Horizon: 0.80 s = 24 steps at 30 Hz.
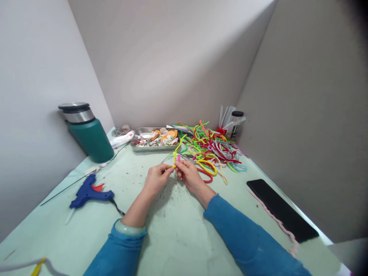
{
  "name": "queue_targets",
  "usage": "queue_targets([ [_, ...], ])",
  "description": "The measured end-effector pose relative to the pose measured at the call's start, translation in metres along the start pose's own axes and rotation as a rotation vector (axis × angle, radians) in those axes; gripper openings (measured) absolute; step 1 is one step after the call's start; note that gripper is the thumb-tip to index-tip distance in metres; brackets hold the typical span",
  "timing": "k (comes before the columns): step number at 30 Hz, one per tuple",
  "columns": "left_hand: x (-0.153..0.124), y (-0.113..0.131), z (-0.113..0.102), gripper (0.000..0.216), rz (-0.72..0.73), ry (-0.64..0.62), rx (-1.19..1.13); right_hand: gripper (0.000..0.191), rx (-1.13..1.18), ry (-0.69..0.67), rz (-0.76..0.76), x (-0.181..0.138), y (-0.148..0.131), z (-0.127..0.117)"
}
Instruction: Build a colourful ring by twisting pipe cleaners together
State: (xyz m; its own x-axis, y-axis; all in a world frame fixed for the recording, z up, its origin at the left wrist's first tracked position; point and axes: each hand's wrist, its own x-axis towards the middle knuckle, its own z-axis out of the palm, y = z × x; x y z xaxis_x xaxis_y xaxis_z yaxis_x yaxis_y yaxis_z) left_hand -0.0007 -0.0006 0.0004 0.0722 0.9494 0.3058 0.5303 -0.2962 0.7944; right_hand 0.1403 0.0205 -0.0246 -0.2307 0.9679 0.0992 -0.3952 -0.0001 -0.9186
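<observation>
Both hands meet above the middle of the pale green table [172, 230]. My left hand [156, 179] pinches the lower end of a yellow pipe cleaner [178, 148] that curves upward. My right hand [188, 174] is closed on the same spot, where a short pink piece [178, 157] sticks up beside the yellow one. The fingertips of the two hands almost touch. Blue sleeves cover both forearms, and a pale bangle [129, 229] sits on the left wrist.
A heap of coloured pipe cleaners [214, 147] lies behind the hands, a metal tray of small pieces [155, 138] to its left. A green flask [87, 132] and blue glue gun [87, 193] stand left. A black phone [280, 209] lies right, a pink strand beside it.
</observation>
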Motion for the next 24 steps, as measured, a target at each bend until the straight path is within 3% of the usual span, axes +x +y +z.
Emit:
queue_targets([
  [10, 0.0028, -0.0046, -0.0035, 0.029, -0.03, 0.131, -0.074, 0.018, -0.408, -0.096, -0.156, -0.006, 0.0003, 0.0066],
  [16, 0.0034, -0.0067, -0.0026, 0.028, -0.019, 0.136, -0.044, 0.022, -0.696, -0.018, -0.263, -0.01, 0.0007, 0.0054],
  [24, 0.0054, -0.0077, -0.0028, 0.029, -0.007, 0.055, -0.059, 0.02, -0.672, 0.058, -0.27, -0.0089, 0.0016, 0.0021],
])
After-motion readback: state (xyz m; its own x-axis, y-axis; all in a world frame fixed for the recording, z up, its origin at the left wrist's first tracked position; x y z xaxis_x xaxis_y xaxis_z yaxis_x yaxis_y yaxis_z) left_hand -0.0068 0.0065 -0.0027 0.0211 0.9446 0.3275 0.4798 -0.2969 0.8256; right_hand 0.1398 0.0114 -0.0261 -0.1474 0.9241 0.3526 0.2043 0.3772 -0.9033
